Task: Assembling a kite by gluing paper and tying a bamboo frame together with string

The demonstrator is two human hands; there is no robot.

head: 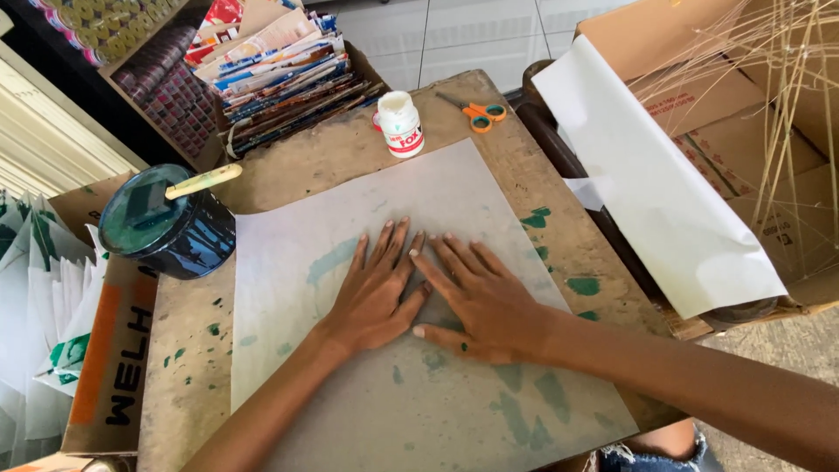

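A large sheet of thin whitish paper (350, 218) lies flat on a worn brown board (288, 166) stained with green paint. My left hand (376, 293) rests palm down on the middle of the sheet with its fingers spread. My right hand (476, 301) lies flat beside it, fingers apart, its fingertips touching the left hand's. Neither hand holds anything.
A dark can of green paint (170, 232) with a brush handle (203, 181) across it stands at the left. A white glue bottle (400, 124) and orange scissors (479, 114) lie at the far edge. Stacked magazines (280, 74) sit behind. A white paper roll (655, 183) and thin sticks (786, 96) are at right.
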